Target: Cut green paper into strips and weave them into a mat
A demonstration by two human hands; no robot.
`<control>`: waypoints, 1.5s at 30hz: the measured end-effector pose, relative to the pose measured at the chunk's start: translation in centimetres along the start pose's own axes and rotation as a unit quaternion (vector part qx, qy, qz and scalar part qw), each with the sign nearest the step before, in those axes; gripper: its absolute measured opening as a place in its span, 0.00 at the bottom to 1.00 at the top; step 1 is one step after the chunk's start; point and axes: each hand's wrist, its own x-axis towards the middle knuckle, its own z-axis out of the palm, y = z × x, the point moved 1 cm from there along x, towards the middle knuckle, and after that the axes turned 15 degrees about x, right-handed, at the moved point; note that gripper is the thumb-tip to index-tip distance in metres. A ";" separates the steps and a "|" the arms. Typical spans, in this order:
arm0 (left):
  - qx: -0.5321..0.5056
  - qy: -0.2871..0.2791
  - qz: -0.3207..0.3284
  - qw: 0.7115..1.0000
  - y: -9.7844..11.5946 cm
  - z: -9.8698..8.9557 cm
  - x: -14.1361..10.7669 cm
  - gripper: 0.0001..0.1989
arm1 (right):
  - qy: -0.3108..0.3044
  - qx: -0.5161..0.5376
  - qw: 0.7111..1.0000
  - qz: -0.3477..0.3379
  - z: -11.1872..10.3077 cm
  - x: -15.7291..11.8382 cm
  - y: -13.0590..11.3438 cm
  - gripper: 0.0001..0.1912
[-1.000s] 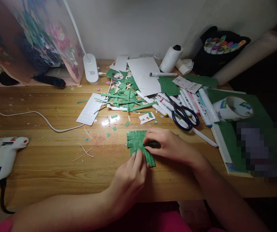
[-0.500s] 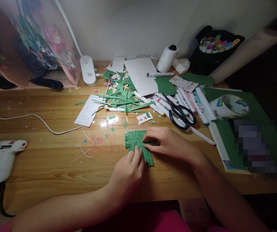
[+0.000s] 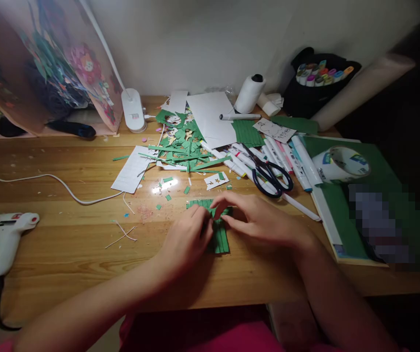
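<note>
Beyond the handled green paper [image 3: 220, 239] lie scissors [image 3: 264, 165], markers [image 3: 302, 167] and paper scraps [image 3: 185, 142].

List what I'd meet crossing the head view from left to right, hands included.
Glue gun → lined white sheet → left hand → right hand → roll of tape. The green paper reaches behind both hands, so it is left out of the order.

The woven sheet [image 3: 220, 239] is matt paper, the desk [image 3: 96, 264] glossy wood.
</note>
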 end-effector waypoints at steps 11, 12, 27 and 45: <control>-0.007 0.015 -0.002 1.000 -0.1 -0.1 0.0 0.05 | 0.008 -0.115 0.993 0.016 1.5 0.7 0.9 0.12; -0.007 0.013 -0.004 1.000 -0.1 -0.1 0.0 0.05 | 0.014 -0.113 0.993 0.017 1.5 0.8 0.8 0.11; -0.005 0.005 0.003 1.000 -0.1 -0.2 0.1 0.07 | 0.109 0.025 0.992 0.067 1.1 0.8 1.4 0.05; 0.004 -0.007 0.006 1.000 0.0 0.1 0.1 0.07 | 0.130 0.193 0.965 0.121 0.4 0.6 1.6 0.05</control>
